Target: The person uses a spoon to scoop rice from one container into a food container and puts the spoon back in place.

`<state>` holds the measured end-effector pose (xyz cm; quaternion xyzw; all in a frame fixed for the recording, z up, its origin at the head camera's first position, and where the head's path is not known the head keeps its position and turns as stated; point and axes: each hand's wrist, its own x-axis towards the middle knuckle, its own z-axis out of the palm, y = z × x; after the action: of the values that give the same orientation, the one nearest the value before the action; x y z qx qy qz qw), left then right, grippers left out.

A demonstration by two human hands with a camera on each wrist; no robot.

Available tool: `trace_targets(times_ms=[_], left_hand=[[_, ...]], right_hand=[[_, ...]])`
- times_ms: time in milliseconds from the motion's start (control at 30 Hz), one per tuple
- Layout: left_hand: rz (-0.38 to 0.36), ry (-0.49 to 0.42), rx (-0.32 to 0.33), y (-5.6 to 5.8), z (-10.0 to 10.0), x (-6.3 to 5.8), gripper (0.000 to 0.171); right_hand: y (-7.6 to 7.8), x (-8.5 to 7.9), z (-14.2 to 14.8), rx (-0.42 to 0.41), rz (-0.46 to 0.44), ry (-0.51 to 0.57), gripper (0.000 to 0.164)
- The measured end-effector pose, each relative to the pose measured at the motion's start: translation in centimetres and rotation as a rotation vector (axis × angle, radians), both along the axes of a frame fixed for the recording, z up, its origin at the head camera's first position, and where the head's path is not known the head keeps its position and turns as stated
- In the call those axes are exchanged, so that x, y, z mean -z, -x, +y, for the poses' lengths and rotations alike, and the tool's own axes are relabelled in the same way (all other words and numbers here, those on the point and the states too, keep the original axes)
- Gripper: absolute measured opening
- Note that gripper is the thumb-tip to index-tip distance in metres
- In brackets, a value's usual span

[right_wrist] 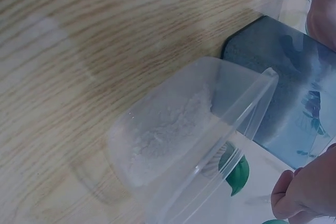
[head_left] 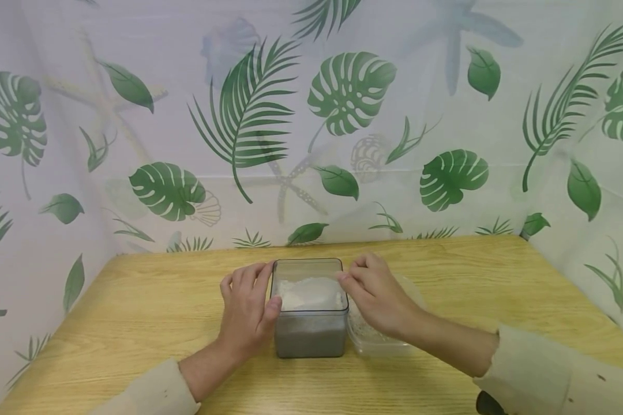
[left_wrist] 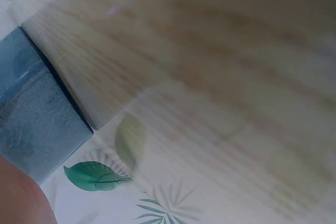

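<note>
A square grey see-through container stands in the middle of the table, with white powder inside. My left hand holds its left side, fingers by the far corner and thumb at the near rim. Over the right rim my right hand has curled fingers, thumb and forefinger pinched together. From these fingertips a smooth, pale, scoop-like thing extends down into the powder; I cannot tell its exact kind. Below the right hand, close beside the grey container, is a clear plastic tub holding whitish, lumpy powder.
The wood-patterned table reaches back to a white hanging sheet printed with green leaves, which also closes off both sides. A dark object shows under the right sleeve at the front edge.
</note>
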<state>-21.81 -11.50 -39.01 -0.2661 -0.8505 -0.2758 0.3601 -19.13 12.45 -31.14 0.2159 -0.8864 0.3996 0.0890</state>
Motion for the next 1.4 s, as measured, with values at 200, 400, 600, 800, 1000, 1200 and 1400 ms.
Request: trace_targets(times_ms=[200,400,600,800,1000,1200,1400], left_hand=[[0.001,-0.001,-0.004,-0.1,0.0,0.0,0.071],[0.014,-0.002,-0.006,-0.1,0.1,0.1,0.074],[0.032,-0.006,-0.008,0.0,0.1,0.2,0.077],[0.043,-0.009,-0.008,0.0,0.1,0.3,0.076],[0.041,-0.009,-0.001,-0.1,0.0,0.3,0.067],[0.038,-0.009,0.002,-0.1,0.0,0.3,0.065],[0.036,-0.013,0.001,-0.1,0.0,0.3,0.068]], right_hand=[[-0.2,-0.1,0.2,0.018,-0.019,0.016,0.039],[-0.1,-0.1,0.8,0.056,-0.025,0.013,0.035],[-0.1,-0.2,1.4,0.072,-0.021,0.011,0.039],[-0.3,-0.5,2.1,0.080,0.005,0.017,0.038],[-0.2,-0.6,2.9,0.106,0.073,-0.003,0.035],[-0.2,-0.7,3.8,0.128,0.079,-0.015,0.033],[-0.3,-0.7,4.8,0.139,0.097,-0.004,0.032]])
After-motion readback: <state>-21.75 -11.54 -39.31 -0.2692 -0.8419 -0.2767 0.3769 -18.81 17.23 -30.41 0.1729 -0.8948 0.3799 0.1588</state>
